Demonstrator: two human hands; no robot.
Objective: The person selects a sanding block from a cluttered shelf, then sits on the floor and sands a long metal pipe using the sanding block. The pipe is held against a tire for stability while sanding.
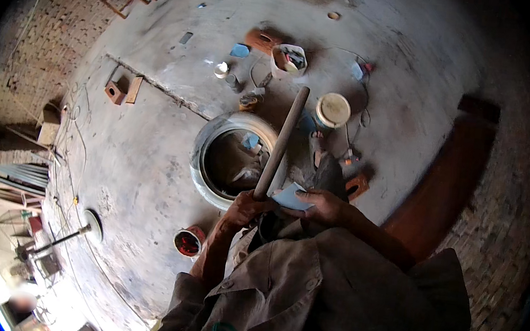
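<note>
My left hand [247, 209] is closed round the lower end of a long brownish round wooden pole [283, 141], which slants up and away from me. A pale blue sheet, like sandpaper [293, 196], is pinched in my right hand [325, 207], close beside the pole's lower end. Just beyond my hands a dusty, tyre-like ring [202, 181] lies flat on the floor. Inside it are another pale blue piece [250, 141] and some things I cannot make out. My foot [317, 150] rests on the floor right of the ring.
A lidded white bucket [333, 110] stands beyond my foot. Farther off are a tub of odds and ends [288, 61] and a dusty power tool [250, 102]. A red pot [189, 241] sits near my left arm. Bricks [115, 92] and cables lie about; a fan [93, 227] stands left.
</note>
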